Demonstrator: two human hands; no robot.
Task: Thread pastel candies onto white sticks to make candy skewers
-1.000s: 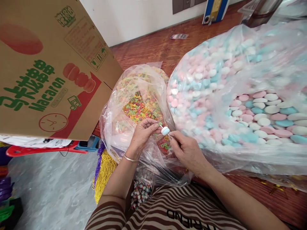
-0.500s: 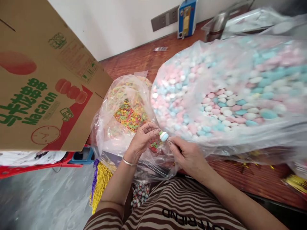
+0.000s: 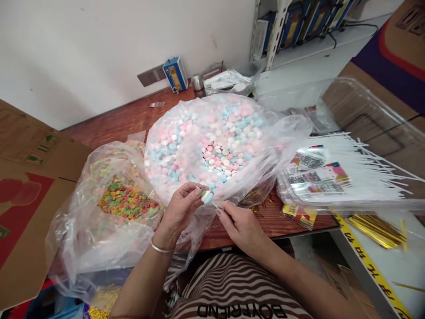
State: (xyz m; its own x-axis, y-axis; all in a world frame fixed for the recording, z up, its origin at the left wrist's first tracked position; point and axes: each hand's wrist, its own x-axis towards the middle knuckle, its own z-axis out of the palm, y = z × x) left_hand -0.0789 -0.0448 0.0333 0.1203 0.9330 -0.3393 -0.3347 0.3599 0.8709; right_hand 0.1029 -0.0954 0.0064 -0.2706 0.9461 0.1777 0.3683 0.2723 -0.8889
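My left hand [image 3: 179,208] is closed in a pinch at the green end of a small candy skewer [image 3: 208,197]. Its white and light blue oval pieces sit side by side against a green piece. The thin white stick [image 3: 215,205] runs from the blue piece to my right hand [image 3: 244,226], whose thumb and forefinger grip it. Behind both hands lies a large clear bag of pink, white and blue candies [image 3: 221,159]. To the left is an open clear bag of colourful ring-shaped pieces [image 3: 128,201].
At right stands a clear plastic tub of white sticks [image 3: 375,173], with gold twist ties [image 3: 378,232] near it. A cardboard box [image 3: 26,199] is at left. A metal flask [image 3: 198,84] and blue box [image 3: 175,74] stand at the back of the wooden table [image 3: 109,119].
My view has swung to the right, bringing the stick tub and shelf into sight. Both hands keep hold of the skewer, now in front of the large candy bag.
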